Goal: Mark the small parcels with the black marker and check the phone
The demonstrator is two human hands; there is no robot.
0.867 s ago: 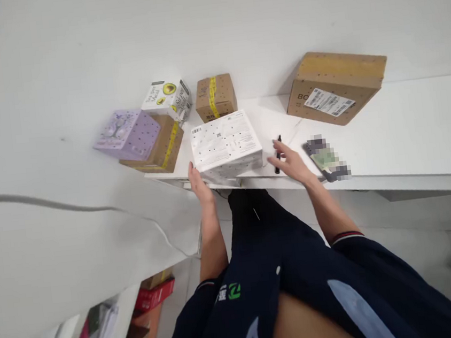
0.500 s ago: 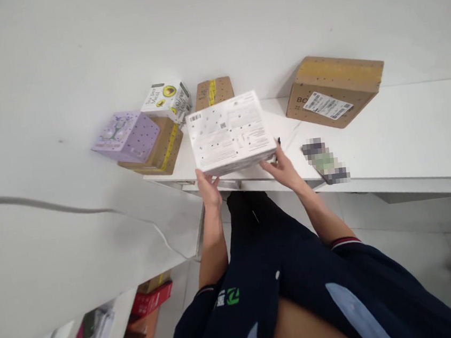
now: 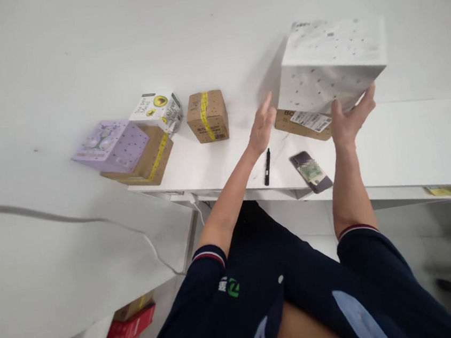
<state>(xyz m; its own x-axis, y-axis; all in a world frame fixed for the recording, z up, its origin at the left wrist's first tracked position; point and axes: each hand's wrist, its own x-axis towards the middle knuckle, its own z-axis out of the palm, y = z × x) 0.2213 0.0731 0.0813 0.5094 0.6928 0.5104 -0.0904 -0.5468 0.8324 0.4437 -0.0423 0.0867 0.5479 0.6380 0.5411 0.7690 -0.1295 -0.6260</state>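
Left hand (image 3: pixel 260 127) is hovering just beside white dotted cardboard box (image 3: pixel 331 80), fingers straight and open. Right hand (image 3: pixel 347 124) is touching lower side of box, fingers spreading wide. White box is covering most of brown labelled cardboard box (image 3: pixel 303 124). Black pen (image 3: pixel 268 167) and dark phone (image 3: pixel 311 173) are lying nearby on white worktop (image 3: pixel 412 146).

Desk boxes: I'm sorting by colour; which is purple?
The leftmost box, resting on a brown box with yellow tape; the others are white or brown.
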